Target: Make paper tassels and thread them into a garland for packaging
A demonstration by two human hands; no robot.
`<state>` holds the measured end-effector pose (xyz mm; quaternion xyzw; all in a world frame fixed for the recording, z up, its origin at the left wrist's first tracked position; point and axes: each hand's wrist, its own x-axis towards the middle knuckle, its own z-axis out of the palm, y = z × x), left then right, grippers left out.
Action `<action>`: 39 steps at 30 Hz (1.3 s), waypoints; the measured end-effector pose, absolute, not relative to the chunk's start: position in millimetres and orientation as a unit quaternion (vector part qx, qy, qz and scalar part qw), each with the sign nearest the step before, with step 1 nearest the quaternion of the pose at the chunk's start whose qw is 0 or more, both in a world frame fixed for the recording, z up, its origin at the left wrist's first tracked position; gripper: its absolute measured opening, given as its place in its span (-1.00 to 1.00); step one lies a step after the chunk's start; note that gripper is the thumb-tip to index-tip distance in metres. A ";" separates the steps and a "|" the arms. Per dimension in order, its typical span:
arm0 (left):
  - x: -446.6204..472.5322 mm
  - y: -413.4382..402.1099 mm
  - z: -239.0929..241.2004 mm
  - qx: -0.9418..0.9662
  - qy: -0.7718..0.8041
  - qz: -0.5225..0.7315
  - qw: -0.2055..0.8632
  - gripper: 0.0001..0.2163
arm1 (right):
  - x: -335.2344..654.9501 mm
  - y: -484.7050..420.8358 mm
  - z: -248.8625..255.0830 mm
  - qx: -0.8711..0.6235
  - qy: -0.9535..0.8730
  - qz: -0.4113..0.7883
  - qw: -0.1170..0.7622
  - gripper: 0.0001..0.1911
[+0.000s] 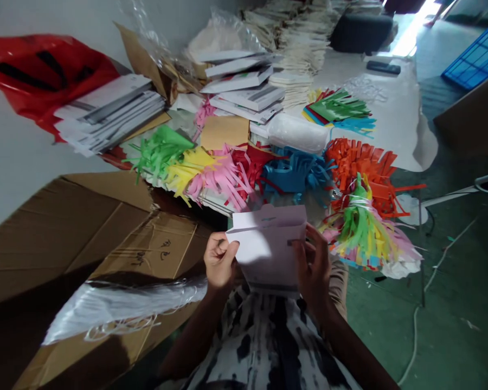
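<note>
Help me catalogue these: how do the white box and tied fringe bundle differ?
The white box is plain, the tied fringe bundle multicoloured. The box has flat panels, the bundle thin strips. Left hand and right hand hold the box; string binds the bundle. Both look papery.

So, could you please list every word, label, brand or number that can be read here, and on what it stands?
No text reads clearly.
Brown cardboard box flap: black handwriting, too unclear to quote.
Open white cardboard box between left hand and right hand: any print too blurred.
Stacked white card pieces: marks too small.
Shiny red plastic bag: black shapes, no readable lettering.
</note>
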<state>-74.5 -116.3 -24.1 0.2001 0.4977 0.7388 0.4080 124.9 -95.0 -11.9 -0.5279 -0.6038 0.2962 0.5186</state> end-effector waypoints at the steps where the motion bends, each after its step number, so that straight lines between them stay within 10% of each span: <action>1: -70.4 -116.5 -25.0 0.192 0.502 0.744 0.396 -0.61 | 126.2 -95.5 -12.4 -0.535 -0.604 0.281 0.520 -0.58; 16: -36.1 -110.9 -33.6 0.114 0.576 0.744 0.319 -0.57 | 128.0 -89.1 -14.1 -0.548 -0.600 0.184 0.553 -0.61; 29: -37.5 -109.8 -27.8 0.151 0.530 0.735 0.396 -0.51 | 124.4 -96.9 -18.0 -0.563 -0.545 0.338 0.522 -0.50; 35: -34.4 -108.7 -18.8 0.136 0.512 0.755 0.386 -0.51 | 123.6 -100.8 -14.5 -0.550 -0.622 0.279 0.482 -0.22; 39: -33.0 -105.7 -10.5 0.129 0.500 0.762 0.392 -0.52 | 122.4 -103.1 -12.3 -0.572 -0.607 0.220 0.506 -0.48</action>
